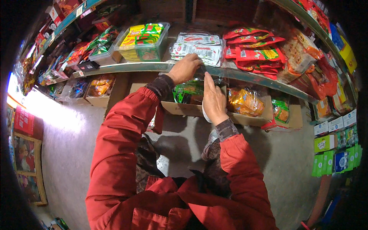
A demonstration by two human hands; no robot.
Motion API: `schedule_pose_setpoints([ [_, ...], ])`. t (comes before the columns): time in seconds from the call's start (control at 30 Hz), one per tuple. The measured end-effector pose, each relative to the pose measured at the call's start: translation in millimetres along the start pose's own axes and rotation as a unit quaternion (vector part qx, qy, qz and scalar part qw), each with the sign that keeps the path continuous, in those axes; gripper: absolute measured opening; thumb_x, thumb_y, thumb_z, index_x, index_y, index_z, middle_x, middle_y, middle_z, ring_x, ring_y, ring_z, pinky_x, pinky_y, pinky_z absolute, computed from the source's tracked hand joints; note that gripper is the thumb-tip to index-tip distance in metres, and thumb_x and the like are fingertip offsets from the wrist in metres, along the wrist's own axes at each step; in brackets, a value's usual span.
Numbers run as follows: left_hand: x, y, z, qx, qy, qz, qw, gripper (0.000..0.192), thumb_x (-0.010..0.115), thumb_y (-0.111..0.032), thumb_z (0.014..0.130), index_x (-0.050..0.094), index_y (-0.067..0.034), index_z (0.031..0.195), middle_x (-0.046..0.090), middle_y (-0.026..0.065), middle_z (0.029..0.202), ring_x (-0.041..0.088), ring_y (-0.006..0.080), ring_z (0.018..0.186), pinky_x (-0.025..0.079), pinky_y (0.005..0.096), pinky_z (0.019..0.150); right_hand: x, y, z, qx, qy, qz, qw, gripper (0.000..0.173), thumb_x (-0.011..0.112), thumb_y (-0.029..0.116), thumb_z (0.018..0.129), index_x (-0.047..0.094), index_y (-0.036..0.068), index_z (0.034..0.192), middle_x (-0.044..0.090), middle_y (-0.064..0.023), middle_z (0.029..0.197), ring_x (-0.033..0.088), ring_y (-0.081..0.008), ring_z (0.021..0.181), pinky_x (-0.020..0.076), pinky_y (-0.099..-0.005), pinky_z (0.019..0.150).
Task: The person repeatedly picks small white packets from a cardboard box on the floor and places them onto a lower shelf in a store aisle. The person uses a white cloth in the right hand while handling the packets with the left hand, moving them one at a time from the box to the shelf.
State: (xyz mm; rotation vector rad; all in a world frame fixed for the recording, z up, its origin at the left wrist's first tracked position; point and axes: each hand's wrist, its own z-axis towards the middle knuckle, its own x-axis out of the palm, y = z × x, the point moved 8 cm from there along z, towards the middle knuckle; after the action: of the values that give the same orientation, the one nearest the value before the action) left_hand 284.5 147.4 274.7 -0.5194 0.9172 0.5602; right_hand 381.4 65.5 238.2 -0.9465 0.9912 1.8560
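Both my hands are at the shelf's front edge (143, 67). My left hand (187, 67) has its fingers bent together at the front of a clear plastic bag of white snack packets (198, 50); whether it pinches the plastic is hidden. Lower and to the right, my right hand (214, 99) points its extended fingers up towards the edge; something white shows beside its palm, but I cannot tell what. A clear tub (161, 47) of yellow and green packets stands left of the white packets, and red snack packets (256, 54) are piled to their right.
Below the shelf are cardboard boxes (184, 109) with green packets and golden snack bags (245, 102). More packets and tubs fill the shelf's left side. At the right stand small white boxes (335, 125) and green packs (323, 164). Grey floor (69, 161) lies around my feet.
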Motion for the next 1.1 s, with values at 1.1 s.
schedule_pose_setpoints([
  [1.1,6.8,24.6,34.9,0.019,0.033,0.038,0.999,0.018,0.057,-0.009,0.077,0.064,-0.007,0.093,0.057,0.0109,0.093,0.057,0.0309,0.092,0.047,0.0376,0.078,-11.4,4.3,4.0,0.004,-0.057,0.116,0.992,0.056,0.052,-0.006,0.071,0.043,-0.006,0.126,0.044,-0.0146,0.134,0.055,-0.0345,0.105,0.0469,-0.0388,0.085],
])
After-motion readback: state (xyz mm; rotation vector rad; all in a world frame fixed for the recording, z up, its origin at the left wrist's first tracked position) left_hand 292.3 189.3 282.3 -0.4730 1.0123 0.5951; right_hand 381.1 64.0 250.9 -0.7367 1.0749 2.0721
